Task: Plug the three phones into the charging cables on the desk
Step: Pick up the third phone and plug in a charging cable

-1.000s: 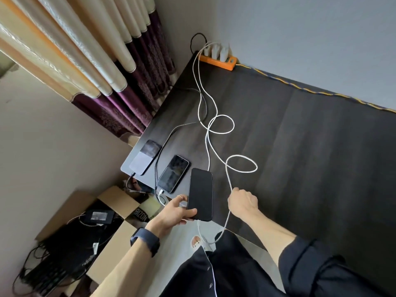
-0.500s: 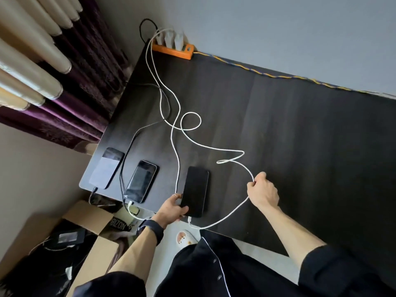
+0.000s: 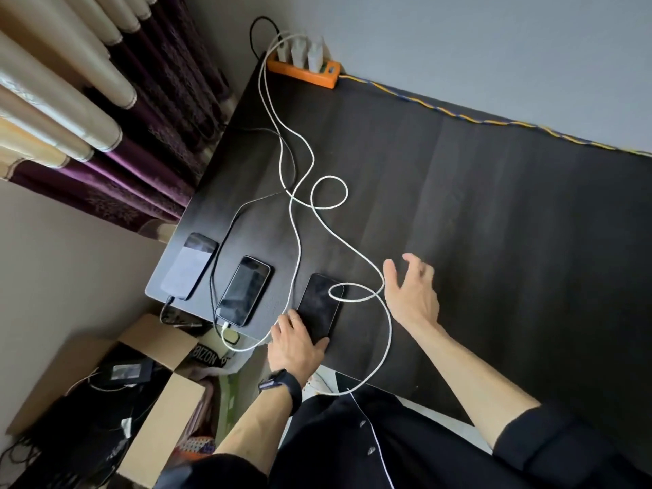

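Three phones lie in a row near the desk's front left corner. The left phone (image 3: 188,266) has a dark cable at its near end. The middle phone (image 3: 243,291) has a white cable in its near end. The right phone (image 3: 319,303) lies face up with a loop of white cable (image 3: 388,333) across its top. My left hand (image 3: 294,342) rests on that phone's near end, fingers around its edge. My right hand (image 3: 411,287) hovers open just right of the cable, holding nothing. This phone's port is hidden under my left hand.
An orange power strip (image 3: 303,68) with white chargers sits at the desk's (image 3: 494,241) far left corner against the wall. Cables snake from it across the left half. An open cardboard box (image 3: 151,393) with gear stands on the floor below the desk's left edge. Curtains hang at the left.
My right hand let go of the white cable and opened. The cable's slack dropped, and a loop now lies over the right phone. My left hand stays at that phone's near end.
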Motion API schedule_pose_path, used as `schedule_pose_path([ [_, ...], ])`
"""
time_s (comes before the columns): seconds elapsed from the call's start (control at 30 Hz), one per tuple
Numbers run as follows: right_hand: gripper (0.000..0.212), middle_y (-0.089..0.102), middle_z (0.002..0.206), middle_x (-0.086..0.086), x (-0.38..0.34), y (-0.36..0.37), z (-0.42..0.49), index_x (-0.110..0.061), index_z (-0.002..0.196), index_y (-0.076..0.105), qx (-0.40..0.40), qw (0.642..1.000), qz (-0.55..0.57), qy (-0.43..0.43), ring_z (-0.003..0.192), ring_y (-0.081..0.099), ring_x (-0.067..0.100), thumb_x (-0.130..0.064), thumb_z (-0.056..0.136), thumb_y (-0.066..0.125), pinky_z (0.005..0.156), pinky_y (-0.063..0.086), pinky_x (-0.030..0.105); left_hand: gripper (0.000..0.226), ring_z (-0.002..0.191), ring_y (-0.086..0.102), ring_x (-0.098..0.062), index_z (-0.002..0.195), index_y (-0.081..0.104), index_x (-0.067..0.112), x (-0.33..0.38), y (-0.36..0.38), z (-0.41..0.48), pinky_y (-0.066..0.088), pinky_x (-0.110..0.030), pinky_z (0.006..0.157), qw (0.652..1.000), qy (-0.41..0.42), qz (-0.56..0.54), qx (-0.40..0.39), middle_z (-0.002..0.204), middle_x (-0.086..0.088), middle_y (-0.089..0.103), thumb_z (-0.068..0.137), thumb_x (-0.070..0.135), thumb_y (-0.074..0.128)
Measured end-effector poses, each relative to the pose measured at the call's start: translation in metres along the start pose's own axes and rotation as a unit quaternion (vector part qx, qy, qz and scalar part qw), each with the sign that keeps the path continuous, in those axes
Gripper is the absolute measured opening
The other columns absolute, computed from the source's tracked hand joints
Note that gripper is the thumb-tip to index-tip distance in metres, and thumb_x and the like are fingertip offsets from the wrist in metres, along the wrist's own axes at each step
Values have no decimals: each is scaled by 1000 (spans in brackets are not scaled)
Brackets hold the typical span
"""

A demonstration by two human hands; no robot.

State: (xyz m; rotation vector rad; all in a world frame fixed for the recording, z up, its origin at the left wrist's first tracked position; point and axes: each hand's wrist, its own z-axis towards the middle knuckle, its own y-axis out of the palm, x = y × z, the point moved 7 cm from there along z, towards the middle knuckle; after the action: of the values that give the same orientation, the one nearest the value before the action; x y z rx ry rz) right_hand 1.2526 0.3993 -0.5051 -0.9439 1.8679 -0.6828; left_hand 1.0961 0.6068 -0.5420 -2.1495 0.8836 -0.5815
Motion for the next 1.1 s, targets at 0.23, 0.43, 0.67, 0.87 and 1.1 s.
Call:
schedule_pose_path([
  [0.23, 65, 14, 164, -6, -34, 72, -27, -38, 148, 32, -181, 879, -283, -338, 124, 53, 32, -71, 92, 35, 88, 53, 49, 102, 127, 44, -33, 151, 14, 7, 12, -1, 8, 47, -40, 99, 999, 29, 14, 18, 140, -11, 40, 79, 55, 68],
  [0.43, 82, 34, 154, 0, 5, 75, -24, -25, 149, 34, -148, 841, -354, -382, 115, 54, 31, -77, 86, 34, 89, 50, 48, 97, 125, 48, -37, 151, 15, 3, 17, -1, 2, 51, -41, 92, 999, 23, 40, 7, 142, -12, 37, 84, 52, 65],
  [0.67, 43, 51, 122, -1, 21, 42, 6, -19, 118, 52, -81, 862, -348, -361, 90, 63, 26, -53, 91, 57, 66, 57, 39, 97, 117, 52, -35, 149, 18, 5, 14, -6, 4, 52, -41, 86, 1000, 7, 18, 15, 141, -7, 34, 80, 51, 70],
  [0.87, 50, 38, 151, 6, 16, 15, 48, -11, 138, 44, -31, 967, -200, -156, 111, 61, 37, -28, 94, 64, 80, 53, 46, 93, 112, 51, -39, 146, 17, 2, 5, -12, 7, 49, -43, 83, 999, -30, -12, 16, 141, -7, 36, 83, 50, 65],
  [1.1, 60, 15, 166, 0, 13, 54, -12, -13, 146, 42, -83, 955, -157, -237, 127, 51, 28, -26, 93, 66, 99, 52, 41, 98, 123, 44, -38, 152, 10, 5, -6, -17, 16, 49, -44, 92, 1000, 2, 26, -1, 146, -7, 33, 82, 45, 67],
])
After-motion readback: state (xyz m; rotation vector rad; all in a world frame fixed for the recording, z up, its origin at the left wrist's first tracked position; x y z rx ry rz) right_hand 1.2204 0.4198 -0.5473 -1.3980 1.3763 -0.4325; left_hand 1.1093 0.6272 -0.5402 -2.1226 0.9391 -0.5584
